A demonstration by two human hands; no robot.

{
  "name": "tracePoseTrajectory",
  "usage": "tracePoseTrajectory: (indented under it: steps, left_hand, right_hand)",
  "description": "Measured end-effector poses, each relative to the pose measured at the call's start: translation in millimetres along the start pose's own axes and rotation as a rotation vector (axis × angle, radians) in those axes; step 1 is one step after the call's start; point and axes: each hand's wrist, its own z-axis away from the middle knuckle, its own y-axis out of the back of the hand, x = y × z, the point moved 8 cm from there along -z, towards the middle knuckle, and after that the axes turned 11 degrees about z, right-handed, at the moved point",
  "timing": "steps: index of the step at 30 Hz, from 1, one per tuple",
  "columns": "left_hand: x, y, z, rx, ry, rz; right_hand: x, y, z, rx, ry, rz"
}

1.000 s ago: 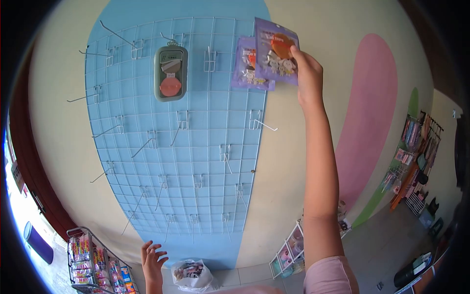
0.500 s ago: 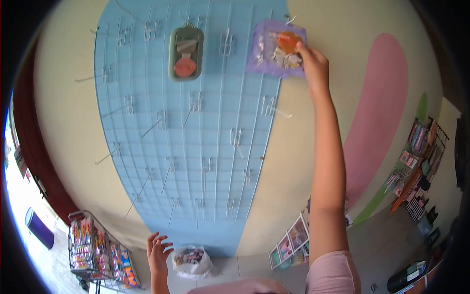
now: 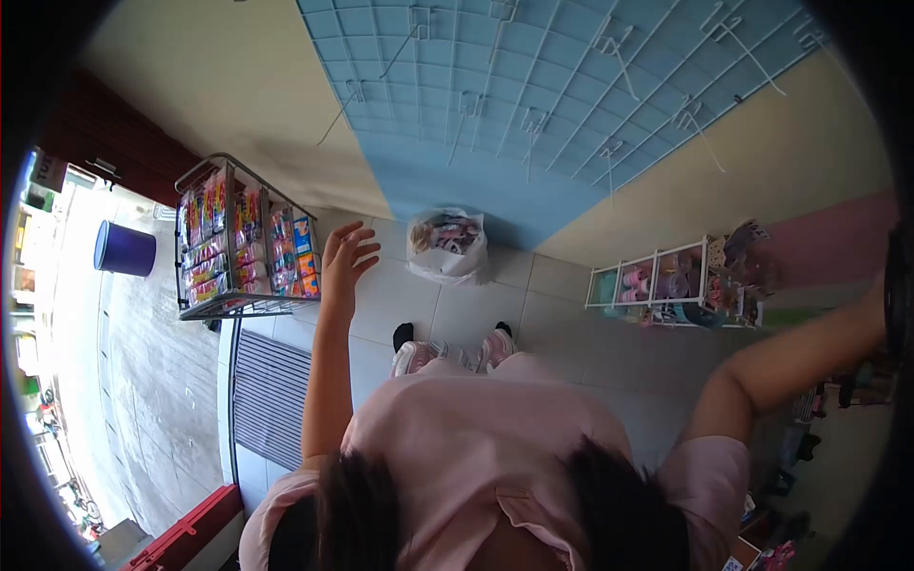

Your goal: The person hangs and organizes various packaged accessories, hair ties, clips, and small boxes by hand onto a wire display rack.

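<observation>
My left hand point(image 3: 348, 251) is raised over the floor with its fingers apart and nothing in it. It is nearest to the snack-like packets point(image 3: 249, 238) on a metal rack, and to a white plastic bag point(image 3: 447, 262) of small items standing against the wall. My right forearm point(image 3: 809, 352) stretches out to the right, and the hand itself is cut off by the dark edge of the view. Above, the white wire grid point(image 3: 533, 86) with bare hooks hangs on the blue wall. The purple pack and green case are out of view.
A white shelf unit point(image 3: 652, 285) holding pink and teal goods stands on the right. To the left are a purple bin point(image 3: 125, 249) outside the doorway and a striped floor grate point(image 3: 276, 390). My shoes point(image 3: 414, 357) rest on grey tiles.
My view has swung down from the wall grid to the floor and my body. My right hand, earlier holding the purple pack at the grid, has gone out of view. The left hand stays open.
</observation>
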Motion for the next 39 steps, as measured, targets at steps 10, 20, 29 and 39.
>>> tracePoseTrajectory:
  steps: [10, 20, 29, 39]
  left_hand:
    - [-95.5, 90.5, -77.2, -0.235, 0.460, -0.361]
    - [-356.3, 63.4, -185.3, -0.732, -0.132, -1.128]
    - [-532.4, 51.0, -190.3, -1.028, -0.500, -1.511]
    - [-440.5, 52.0, -172.8, -0.843, -0.130, -1.058]
  right_hand:
    - [-39.9, -164.4, 571.9, -1.486, -1.498, -0.261]
    - [63.3, -245.9, 893.0, -1.578, -0.501, 0.226]
    - [93.0, -301.3, 1049.2, -1.999, 0.356, 0.501]
    - [88.0, -309.0, 924.5, -1.735, 0.032, 0.292]
